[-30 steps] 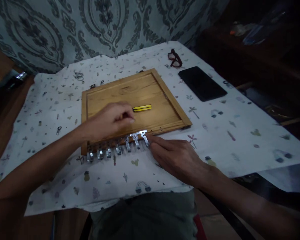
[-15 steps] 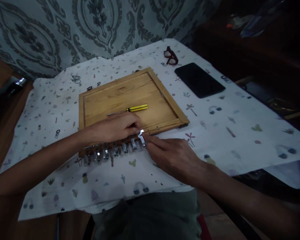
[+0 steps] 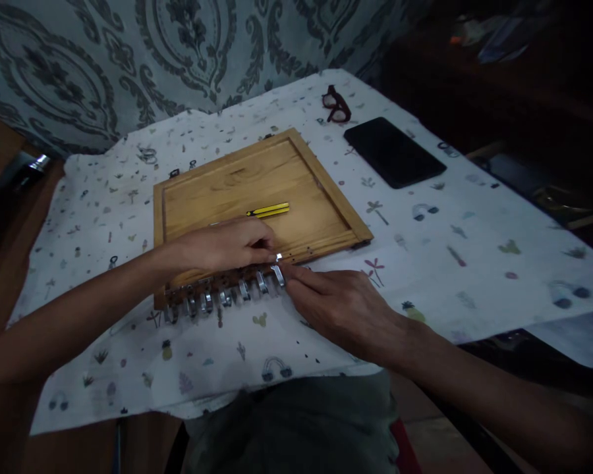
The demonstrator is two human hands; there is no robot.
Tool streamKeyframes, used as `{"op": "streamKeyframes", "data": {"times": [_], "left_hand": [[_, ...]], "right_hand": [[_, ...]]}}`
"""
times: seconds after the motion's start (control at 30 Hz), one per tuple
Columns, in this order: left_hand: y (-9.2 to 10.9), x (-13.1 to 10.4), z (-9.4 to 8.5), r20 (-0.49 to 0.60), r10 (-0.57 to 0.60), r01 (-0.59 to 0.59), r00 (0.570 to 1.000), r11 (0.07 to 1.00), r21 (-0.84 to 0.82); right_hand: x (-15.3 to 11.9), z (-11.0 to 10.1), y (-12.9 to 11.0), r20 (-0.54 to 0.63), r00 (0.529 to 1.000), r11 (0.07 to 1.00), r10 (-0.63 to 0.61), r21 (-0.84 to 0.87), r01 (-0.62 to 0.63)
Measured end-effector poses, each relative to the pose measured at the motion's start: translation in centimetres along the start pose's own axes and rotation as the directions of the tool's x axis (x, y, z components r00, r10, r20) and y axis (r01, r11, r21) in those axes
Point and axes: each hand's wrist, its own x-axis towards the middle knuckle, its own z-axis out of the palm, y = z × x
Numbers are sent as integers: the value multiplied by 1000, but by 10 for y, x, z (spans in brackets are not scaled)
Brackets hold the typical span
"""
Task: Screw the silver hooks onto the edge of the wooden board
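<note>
A framed wooden panel (image 3: 242, 178) lies flat, with a row of bent shiny metal brackets (image 3: 226, 298) sticking out along its near edge. My right hand (image 3: 343, 309) pinches the rightmost metal bracket (image 3: 279, 274) between thumb and fingers. At the upper end of that bracket are the closed fingertips of my left hand (image 3: 232, 245), which rests over the panel's near edge; whatever they grip is too small or hidden to make out. Just beyond this hand, a screwdriver with a yellow and black handle (image 3: 269, 210) lies on the panel, its shaft mostly hidden.
A white patterned cloth (image 3: 257, 359) covers the table. To the right of the panel lies a black tablet (image 3: 394, 153), with dark red-framed glasses (image 3: 336, 105) behind it. A wall with ornate grey patterning (image 3: 192, 52) rises at the back.
The view has shifted very slightly. My left hand now covers more of the screwdriver's shaft; both hands stay at the same bracket.
</note>
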Motion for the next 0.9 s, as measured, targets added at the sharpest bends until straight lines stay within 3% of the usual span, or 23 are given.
{"op": "streamKeyframes", "data": {"times": [0.53, 0.9], "left_hand": [[-2, 7, 3, -3, -2, 2, 1000, 993, -121], [0, -7, 14, -180, -36, 4, 983, 985, -174]], "right_hand": [[-2, 2, 0, 19, 1000, 1000, 3, 6, -3], [0, 0, 0, 21, 1000, 1000, -12, -26, 12]]}}
